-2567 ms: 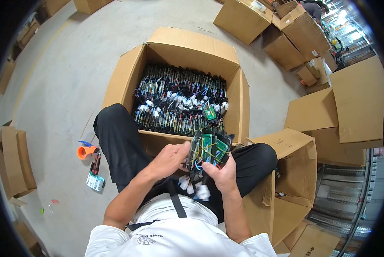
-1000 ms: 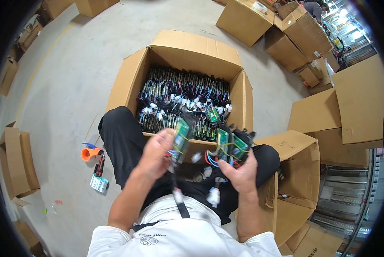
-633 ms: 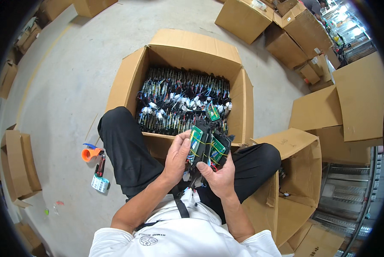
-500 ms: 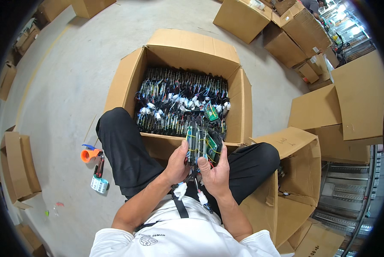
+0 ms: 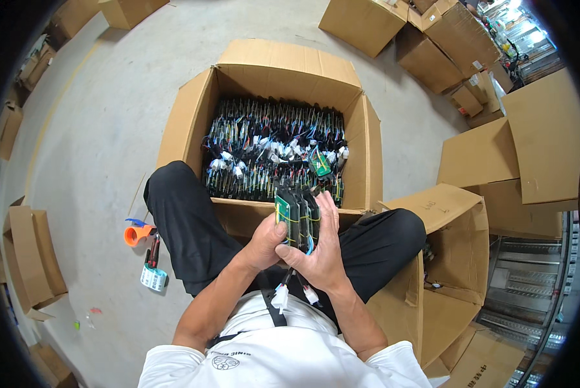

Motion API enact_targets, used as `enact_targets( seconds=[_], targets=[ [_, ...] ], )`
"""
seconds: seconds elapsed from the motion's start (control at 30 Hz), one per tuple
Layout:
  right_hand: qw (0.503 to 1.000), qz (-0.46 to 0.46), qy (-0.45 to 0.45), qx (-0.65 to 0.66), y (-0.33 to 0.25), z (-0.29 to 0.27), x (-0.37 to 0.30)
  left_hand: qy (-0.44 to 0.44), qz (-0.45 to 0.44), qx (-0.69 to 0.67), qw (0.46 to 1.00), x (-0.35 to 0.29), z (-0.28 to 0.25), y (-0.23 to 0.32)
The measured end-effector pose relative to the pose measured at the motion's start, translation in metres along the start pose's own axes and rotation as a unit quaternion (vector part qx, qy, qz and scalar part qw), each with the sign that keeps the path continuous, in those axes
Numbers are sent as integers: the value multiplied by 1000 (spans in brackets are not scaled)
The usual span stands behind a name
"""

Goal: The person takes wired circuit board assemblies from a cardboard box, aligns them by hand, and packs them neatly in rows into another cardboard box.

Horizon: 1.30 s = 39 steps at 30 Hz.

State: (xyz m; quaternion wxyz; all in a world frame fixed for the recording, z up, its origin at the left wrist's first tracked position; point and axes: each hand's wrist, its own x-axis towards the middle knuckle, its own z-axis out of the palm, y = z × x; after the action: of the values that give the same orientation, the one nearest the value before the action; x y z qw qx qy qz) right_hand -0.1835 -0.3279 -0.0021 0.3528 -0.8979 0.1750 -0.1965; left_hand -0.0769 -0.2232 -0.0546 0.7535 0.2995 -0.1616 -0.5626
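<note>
Between my hands, above the near edge of the box, is a stack of green circuit boards [image 5: 290, 216] in black frames, with yellow bands around it. My left hand [image 5: 264, 242] grips its left side, thumb on the green face. From the right, my right hand [image 5: 319, 252] wraps the stack, fingers up along its side and thumb across the bottom. Wires with white connectors [image 5: 280, 297] hang below. Just beyond stands an open cardboard box [image 5: 290, 81] packed with rows of similar boards [image 5: 270, 123]; a single green board [image 5: 319, 163] lies on top of them at the right.
Left of my knee, an orange tape dispenser [image 5: 134, 234], a red-handled tool [image 5: 153, 252] and a roll with a pale blue label [image 5: 154, 278] lie on the floor. An open carton [image 5: 455, 258] stands by my right knee. More cartons [image 5: 361, 26] and metal roller racks [image 5: 523, 284] are further right.
The boards, spread apart between my hands before, are now pressed together into one upright block. My right hand has shifted left and closed around them.
</note>
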Motion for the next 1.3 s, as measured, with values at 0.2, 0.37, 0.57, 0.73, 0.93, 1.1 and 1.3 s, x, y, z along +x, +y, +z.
enact_targets(
  seconds=[0.2,0.37,0.57,0.73,0.93,1.1,1.3],
  targets=[
    [917,215,-103,320,-16,-8,-10,121,35,35,991,1,-2,2],
    [996,46,-79,13,5,-1,-23,165,-27,-164,972,-2,-9,12],
    [994,-42,79,-60,8,53,-29,210,-22,-260,942,10,5,4],
    [989,-40,73,-121,3,69,-31,223,-14,-231,947,-2,-7,7],
    [998,-59,-27,0,-6,43,11,242,31,-244,938,11,-27,31],
    [983,63,169,21,57,13,120,228,116,-180,950,14,-69,70],
    [942,274,-77,-180,228,77,170,132,67,-192,970,8,-80,46]
  ],
)
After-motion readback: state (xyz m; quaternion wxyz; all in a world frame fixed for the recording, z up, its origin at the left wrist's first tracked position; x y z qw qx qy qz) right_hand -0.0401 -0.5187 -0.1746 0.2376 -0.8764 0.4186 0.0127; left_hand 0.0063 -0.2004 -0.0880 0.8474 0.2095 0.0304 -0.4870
